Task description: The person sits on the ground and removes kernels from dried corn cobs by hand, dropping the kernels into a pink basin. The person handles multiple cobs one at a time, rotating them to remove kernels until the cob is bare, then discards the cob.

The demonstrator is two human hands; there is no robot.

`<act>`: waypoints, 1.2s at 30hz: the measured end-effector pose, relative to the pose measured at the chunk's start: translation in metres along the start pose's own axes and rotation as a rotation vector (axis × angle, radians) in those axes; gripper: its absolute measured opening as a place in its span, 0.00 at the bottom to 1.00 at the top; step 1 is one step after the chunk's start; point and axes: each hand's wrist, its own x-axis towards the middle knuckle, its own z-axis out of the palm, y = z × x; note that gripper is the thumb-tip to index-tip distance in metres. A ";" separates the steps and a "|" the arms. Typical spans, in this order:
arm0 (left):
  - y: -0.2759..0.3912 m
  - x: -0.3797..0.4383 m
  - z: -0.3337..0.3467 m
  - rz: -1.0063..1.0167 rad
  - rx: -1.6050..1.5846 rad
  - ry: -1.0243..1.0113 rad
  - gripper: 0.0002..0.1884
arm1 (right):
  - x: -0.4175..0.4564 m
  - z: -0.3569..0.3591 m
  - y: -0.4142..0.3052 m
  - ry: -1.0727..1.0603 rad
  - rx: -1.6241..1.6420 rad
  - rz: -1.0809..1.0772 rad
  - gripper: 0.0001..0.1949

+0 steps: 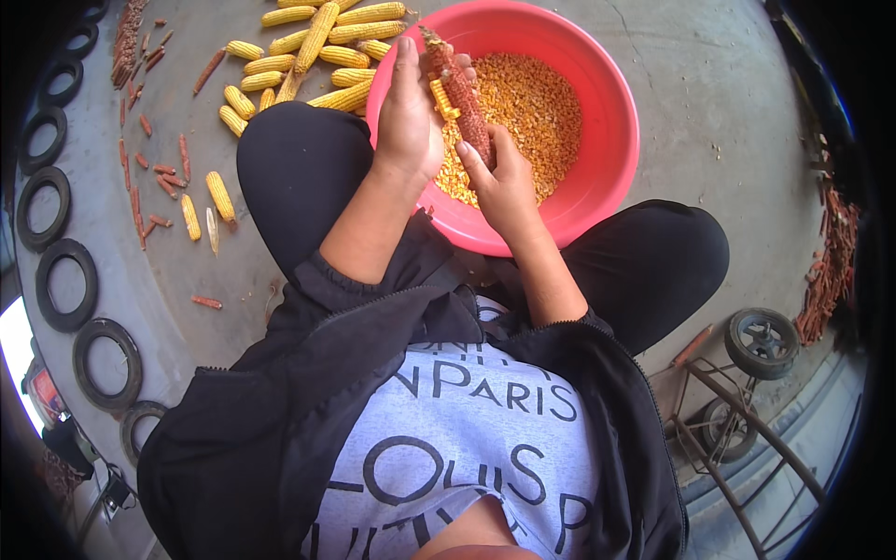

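A mostly stripped red corn cob point(458, 91) is held slanted above a pink plastic basin point(609, 140). A short strip of yellow kernels point(443, 100) still clings to its left side. My left hand point(413, 122) cradles the cob's upper part, its thumb raised apart and its fingers behind the cob, with the tips showing on the far side. Around the lower end, my right hand point(505, 171) is closed, thumb lying along the cob. Loose corn kernels point(539, 105) cover the basin's bottom.
Whole yellow corn ears point(315, 38) are heaped left of the basin. Bare cobs point(168, 175) lie scattered on the concrete floor point(231, 147), near a row of tyres point(45, 210). At right are a cob pile point(829, 259) and a wheeled metal cart point(749, 413).
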 end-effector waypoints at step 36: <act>-0.021 -0.024 -0.012 -0.388 0.296 -0.215 0.12 | -0.003 -0.011 -0.007 -0.130 0.494 0.120 0.17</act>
